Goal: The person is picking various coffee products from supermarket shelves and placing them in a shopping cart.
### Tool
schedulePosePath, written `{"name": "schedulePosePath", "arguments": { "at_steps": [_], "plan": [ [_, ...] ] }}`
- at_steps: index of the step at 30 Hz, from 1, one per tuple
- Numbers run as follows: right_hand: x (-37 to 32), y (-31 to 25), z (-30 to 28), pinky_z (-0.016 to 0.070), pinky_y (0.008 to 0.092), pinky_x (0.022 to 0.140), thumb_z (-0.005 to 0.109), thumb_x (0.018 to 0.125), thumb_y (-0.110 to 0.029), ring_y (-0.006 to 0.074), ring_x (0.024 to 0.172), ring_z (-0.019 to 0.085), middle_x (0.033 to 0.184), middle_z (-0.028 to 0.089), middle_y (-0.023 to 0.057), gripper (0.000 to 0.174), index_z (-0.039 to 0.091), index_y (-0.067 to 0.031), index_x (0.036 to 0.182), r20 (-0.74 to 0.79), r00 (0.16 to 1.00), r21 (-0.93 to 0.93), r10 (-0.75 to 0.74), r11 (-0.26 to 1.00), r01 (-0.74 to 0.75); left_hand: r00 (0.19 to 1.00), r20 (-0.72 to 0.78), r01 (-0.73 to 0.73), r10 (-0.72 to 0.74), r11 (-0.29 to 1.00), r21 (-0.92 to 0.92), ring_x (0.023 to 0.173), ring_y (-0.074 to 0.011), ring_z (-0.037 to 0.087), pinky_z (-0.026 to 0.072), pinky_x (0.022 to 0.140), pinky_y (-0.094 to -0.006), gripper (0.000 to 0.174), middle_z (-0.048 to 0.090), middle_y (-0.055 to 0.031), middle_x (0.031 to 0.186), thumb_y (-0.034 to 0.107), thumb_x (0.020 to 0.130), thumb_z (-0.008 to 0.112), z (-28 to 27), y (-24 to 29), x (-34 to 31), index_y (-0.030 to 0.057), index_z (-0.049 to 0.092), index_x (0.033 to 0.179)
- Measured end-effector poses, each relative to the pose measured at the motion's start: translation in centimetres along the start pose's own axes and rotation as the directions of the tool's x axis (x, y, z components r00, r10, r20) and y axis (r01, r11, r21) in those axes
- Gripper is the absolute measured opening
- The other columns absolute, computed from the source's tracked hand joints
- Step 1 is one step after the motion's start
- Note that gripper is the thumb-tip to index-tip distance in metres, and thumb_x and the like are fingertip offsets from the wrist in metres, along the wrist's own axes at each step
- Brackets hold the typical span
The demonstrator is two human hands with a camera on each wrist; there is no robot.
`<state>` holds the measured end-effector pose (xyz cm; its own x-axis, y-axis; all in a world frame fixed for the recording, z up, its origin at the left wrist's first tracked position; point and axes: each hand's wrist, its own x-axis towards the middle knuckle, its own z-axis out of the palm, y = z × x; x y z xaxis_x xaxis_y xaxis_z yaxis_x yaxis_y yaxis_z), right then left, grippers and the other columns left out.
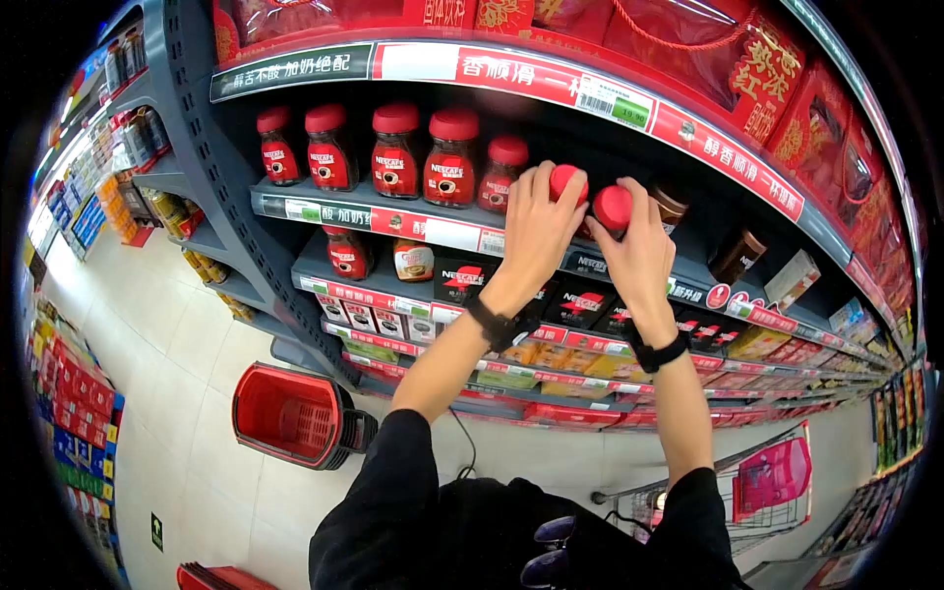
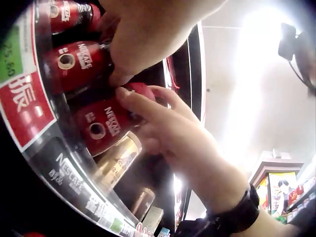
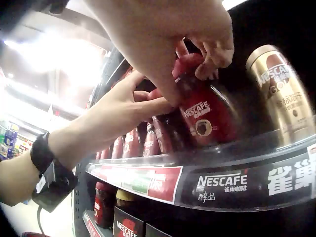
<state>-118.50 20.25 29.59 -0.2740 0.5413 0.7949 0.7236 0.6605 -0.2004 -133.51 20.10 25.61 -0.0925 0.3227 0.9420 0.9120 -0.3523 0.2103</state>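
My left hand [image 1: 536,228] grips the red lid [image 1: 567,185] of a Nescafé coffee jar on the shelf. Close beside it, my right hand [image 1: 637,254] has its fingers and thumb curled round the red lid [image 1: 613,207] of another coffee jar. In the right wrist view that second jar [image 3: 210,118] shows its red label facing out, near the shelf's front edge. The left wrist view has the two jars side by side, the left hand's jar [image 2: 81,64] and the right hand's jar [image 2: 101,123]. Fingers partly cover both lids.
More red-lidded coffee jars [image 1: 395,152] line the shelf to the left. A gold Nescafé jar [image 3: 281,94] stands to the right. Red gift boxes [image 1: 678,49] fill the shelf above. On the floor are a red basket [image 1: 285,408] and a shopping cart [image 1: 777,482].
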Motion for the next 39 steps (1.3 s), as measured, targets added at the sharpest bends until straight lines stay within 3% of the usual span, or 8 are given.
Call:
{"name": "schedulePosePath", "arguments": {
  "at_steps": [5, 9, 13, 18, 22, 25, 29, 39],
  "plan": [
    [-2.3, 0.3, -2.7, 0.0500, 0.0371, 0.096, 0.086, 0.076, -0.022, 0.0295, 0.115, 0.063, 0.129, 0.061, 0.0167, 0.068, 0.053, -0.0028, 0.133, -0.171, 0.984, 0.333, 0.058, 0.943, 0.003, 0.982, -0.189, -0.027, -0.028, 0.958, -0.284, 0.116, -0.0408, 0.054, 0.0469, 0.097, -0.0439, 0.056, 0.050, -0.0215, 0.130, 0.011, 0.080, 0.081, -2.2, 1.0, -1.1, 0.0047, 0.050, 0.126],
    [-5.1, 0.5, -6.1, 0.0455, 0.0329, 0.100, 0.075, 0.085, -0.014, 0.0194, 0.115, 0.058, 0.131, 0.056, 0.0142, 0.066, 0.042, -0.0045, 0.142, -0.013, 0.956, 0.786, 0.293, 0.594, -0.171, 0.967, -0.102, 0.134, -0.235, 0.802, -0.583, 0.118, -0.0264, 0.054, 0.0461, 0.099, -0.0382, 0.056, 0.050, -0.0153, 0.130, 0.009, 0.089, 0.073, -4.7, 3.6, -1.5, 0.0024, 0.041, 0.134],
    [-8.3, 0.8, -9.4, 0.0583, 0.0451, 0.088, 0.048, 0.104, -0.042, 0.0289, 0.105, 0.065, 0.124, 0.056, 0.0144, 0.054, 0.038, -0.0076, 0.143, 0.386, 0.842, 0.907, 0.376, 0.014, -0.421, 0.787, 0.453, 0.488, -0.419, -0.028, -0.873, 0.102, -0.0174, 0.060, 0.0494, 0.089, -0.0304, 0.043, 0.056, -0.0145, 0.117, 0.016, 0.102, 0.055, -5.3, 6.9, -2.3, 0.0040, 0.035, 0.138],
    [-14.8, 6.1, -12.3, 0.0589, 0.0354, 0.067, 0.038, 0.105, -0.050, 0.0206, 0.082, 0.068, 0.109, 0.064, 0.0115, 0.053, 0.051, -0.0061, 0.131, 0.515, 0.635, 0.846, 0.576, -0.221, -0.486, 0.719, 0.657, 0.590, -0.228, -0.300, -0.750, 0.084, -0.0292, 0.068, 0.0600, 0.070, -0.0391, 0.044, 0.062, -0.0237, 0.106, 0.039, 0.107, 0.037, -2.1, 13.0, -4.3, 0.0105, 0.033, 0.141],
    [-17.9, 8.7, -17.7, 0.0582, 0.0339, 0.070, 0.039, 0.106, -0.045, 0.0202, 0.084, 0.067, 0.110, 0.062, 0.0111, 0.046, 0.043, -0.0102, 0.136, 0.302, 0.656, 0.896, 0.692, 0.029, -0.443, 0.691, 0.722, 0.642, -0.040, -0.425, -0.638, 0.081, -0.0261, 0.065, 0.0591, 0.069, -0.0359, 0.045, 0.056, -0.0234, 0.118, 0.040, 0.107, 0.035, 1.2, 19.4, -6.7, 0.0100, 0.033, 0.141],
    [-20.3, 11.5, -21.8, 0.0497, 0.0323, 0.092, 0.041, 0.107, -0.037, 0.0184, 0.107, 0.059, 0.120, 0.056, 0.0109, 0.043, 0.040, -0.0082, 0.139, 0.057, 0.629, 0.862, 0.775, 0.280, -0.424, 0.677, 0.736, 0.688, -0.011, -0.346, -0.638, 0.084, -0.0254, 0.066, 0.0583, 0.072, -0.0347, 0.047, 0.058, -0.0231, 0.114, 0.040, 0.106, 0.039, 3.6, 25.7, -8.2, 0.0088, 0.034, 0.141],
    [-24.9, 15.5, -27.9, 0.0336, 0.0320, 0.106, 0.048, 0.103, -0.030, 0.0178, 0.120, 0.047, 0.133, 0.047, 0.0102, 0.047, 0.039, -0.0035, 0.140, -0.171, 0.671, 0.625, 0.722, 0.605, -0.492, 0.665, 0.742, 0.739, 0.080, -0.211, -0.640, 0.115, -0.0195, 0.053, 0.0435, 0.100, -0.0338, 0.048, 0.049, -0.0136, 0.131, 0.031, 0.104, 0.053, 6.5, 35.3, -10.4, 0.0070, 0.035, 0.141],
    [-33.2, 23.4, -42.1, 0.0391, 0.0328, 0.102, 0.048, 0.103, -0.033, 0.0175, 0.117, 0.049, 0.130, 0.049, 0.0101, 0.050, 0.038, -0.0034, 0.142, -0.403, 0.579, 0.531, 0.708, 0.697, -0.482, 0.742, 0.646, 0.612, 0.179, 0.214, -0.762, 0.120, -0.0203, 0.050, 0.0397, 0.104, -0.0355, 0.052, 0.045, -0.0154, 0.135, 0.027, 0.102, 0.058, 11.4, 55.6, -14.6, 0.0014, 0.036, 0.140]
  ]
}}
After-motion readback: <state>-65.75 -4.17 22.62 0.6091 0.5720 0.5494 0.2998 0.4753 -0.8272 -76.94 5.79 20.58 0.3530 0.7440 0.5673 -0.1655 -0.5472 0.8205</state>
